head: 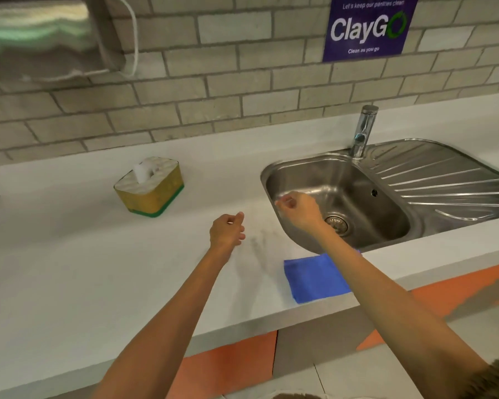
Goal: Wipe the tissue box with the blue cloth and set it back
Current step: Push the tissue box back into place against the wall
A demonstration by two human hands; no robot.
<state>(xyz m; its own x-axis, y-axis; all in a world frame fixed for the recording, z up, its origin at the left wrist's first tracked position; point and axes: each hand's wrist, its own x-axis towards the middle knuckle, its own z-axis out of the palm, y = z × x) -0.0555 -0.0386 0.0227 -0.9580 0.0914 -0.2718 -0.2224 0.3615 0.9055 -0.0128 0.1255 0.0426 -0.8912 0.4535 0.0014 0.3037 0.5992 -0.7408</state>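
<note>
I count one tissue box [149,187] on the counter, with one white tissue [144,169] sticking up from its top. One blue cloth [317,276] lies near the counter's front edge. I see two hands: one left hand [226,230] and one right hand [297,207], each on a bare forearm, both with fingers loosely curled and carrying nothing. There is one steel sink [314,168] with a single basin, one drain [336,224] and one tap [363,131]. One purple poster [368,27] hangs on the brick wall, and one metal dispenser [43,38] at upper left.
</note>
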